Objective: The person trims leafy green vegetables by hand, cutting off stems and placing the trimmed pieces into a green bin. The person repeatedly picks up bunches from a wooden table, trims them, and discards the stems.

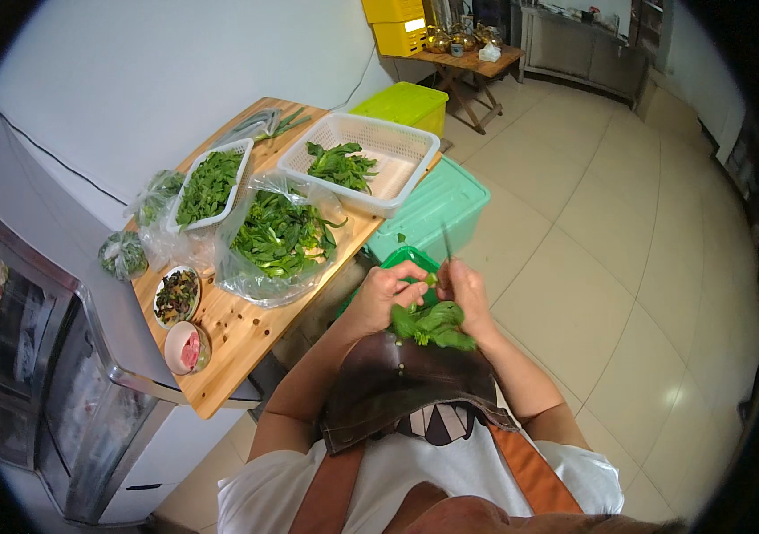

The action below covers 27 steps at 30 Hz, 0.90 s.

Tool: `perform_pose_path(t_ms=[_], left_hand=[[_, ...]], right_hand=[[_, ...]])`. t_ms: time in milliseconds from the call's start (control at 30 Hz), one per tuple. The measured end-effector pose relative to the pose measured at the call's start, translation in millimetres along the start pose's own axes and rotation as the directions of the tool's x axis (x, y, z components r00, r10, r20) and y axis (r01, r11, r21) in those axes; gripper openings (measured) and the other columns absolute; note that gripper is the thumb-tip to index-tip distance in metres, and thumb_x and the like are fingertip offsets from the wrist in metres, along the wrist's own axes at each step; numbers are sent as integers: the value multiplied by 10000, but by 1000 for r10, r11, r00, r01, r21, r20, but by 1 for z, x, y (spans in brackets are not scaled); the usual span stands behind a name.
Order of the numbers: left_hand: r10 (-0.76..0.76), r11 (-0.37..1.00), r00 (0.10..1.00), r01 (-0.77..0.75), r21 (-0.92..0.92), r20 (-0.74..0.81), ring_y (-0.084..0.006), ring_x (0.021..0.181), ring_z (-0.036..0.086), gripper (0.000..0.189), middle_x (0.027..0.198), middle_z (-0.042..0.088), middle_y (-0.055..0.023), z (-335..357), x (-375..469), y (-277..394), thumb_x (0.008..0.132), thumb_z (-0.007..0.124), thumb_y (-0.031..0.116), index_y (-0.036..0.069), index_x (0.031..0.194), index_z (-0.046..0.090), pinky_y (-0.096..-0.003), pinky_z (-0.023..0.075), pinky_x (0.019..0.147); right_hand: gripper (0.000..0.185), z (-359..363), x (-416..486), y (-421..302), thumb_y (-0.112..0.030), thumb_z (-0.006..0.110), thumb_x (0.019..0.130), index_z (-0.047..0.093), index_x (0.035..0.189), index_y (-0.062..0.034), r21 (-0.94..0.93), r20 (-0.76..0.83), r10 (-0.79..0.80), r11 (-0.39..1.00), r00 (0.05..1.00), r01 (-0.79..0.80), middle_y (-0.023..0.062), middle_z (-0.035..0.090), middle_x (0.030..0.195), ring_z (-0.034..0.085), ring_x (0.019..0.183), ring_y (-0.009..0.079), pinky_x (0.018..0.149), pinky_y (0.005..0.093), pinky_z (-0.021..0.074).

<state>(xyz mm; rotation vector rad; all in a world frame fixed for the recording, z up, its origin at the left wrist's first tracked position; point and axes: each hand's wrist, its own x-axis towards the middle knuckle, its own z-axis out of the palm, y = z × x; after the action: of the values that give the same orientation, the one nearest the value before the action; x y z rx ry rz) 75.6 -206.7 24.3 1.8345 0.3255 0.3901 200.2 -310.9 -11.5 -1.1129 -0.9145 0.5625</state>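
Note:
My left hand (382, 298) grips the stem end of a leafy green vegetable (434, 324), whose leaves hang down over my dark apron (412, 374). Close beside it, my right hand (466, 297) is closed on a small knife (447, 240), its thin blade pointing away from me. The knife's handle is hidden in the fingers. Below and beyond both hands stands a green plastic basket (408, 253), partly covered by my left hand. On the wooden table to the left, an open clear plastic bag (279, 233) holds many of the same kind of greens.
A white basket (406, 157) with some greens sits at the table's far corner. A narrower basket of leaves (209, 187), a plate of dark food (177, 297) and a bowl with pink meat (189, 350) share the wooden table (219, 374). Lidded teal (459, 193) and lime (406, 103) bins stand on the floor.

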Motion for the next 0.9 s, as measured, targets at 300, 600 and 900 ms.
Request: perform_pose_path(t_ms=[300,600,900], left_hand=[[-53,999,679,27,-47,-732,-122,509,425,168,535,451,-36,-155,112,-36,685,632,109,-58,671,611,-291,330,478],[351,801,613,195,566,-708,-127,469,493,309,626,572,-82,-252,167,-65,758,601,259,-33,856,577,-288,376,429],[113,690,825,336,641,-554,-443,721,534,166,719,533,-304,-166,64,-120,674,507,65,-93,696,555,-464,441,691]], right_hand=[[145,-26,-14,88,-189,596,824,489,777,-104,95,136,718,677,683,-730,-35,379,509,348,385,58,332,206,276],[105,-37,-24,129,-151,565,838,507,792,-77,174,157,746,624,647,-762,-30,418,567,355,410,55,362,202,259],[93,-2,-31,129,-148,550,848,508,820,-70,128,318,721,611,616,-781,-35,410,572,357,412,51,364,197,266]])
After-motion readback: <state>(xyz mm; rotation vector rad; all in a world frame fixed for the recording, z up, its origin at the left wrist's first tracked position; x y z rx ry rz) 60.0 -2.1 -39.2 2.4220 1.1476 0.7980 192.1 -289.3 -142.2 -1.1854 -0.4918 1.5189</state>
